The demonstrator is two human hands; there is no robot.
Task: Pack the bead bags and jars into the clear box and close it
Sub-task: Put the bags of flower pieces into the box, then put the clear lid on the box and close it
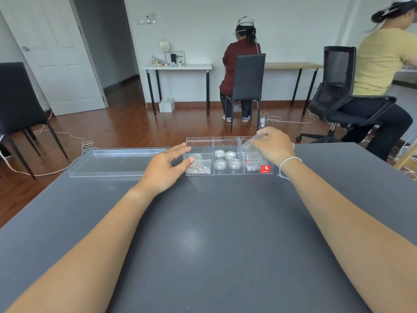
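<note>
A clear divided box (203, 139) stands at the far edge of the grey table. Its middle compartment holds several small round clear jars (227, 159). Bead bags (199, 169) lie in the left front compartment, and another bag (252, 167) rests in the right one. My right hand (274, 144) hovers over the right compartment, pinching a clear plastic bag (251, 148) that hangs into it. My left hand (168, 164) rests with spread fingers against the box's left end. The clear lid (117, 162) lies flat on the table, left of the box.
The grey table (214, 233) fills the foreground, its far edge just behind the box. Beyond it are a wooden floor with white cables, black chairs (20, 109), and two seated people (241, 71) at desks along the far wall.
</note>
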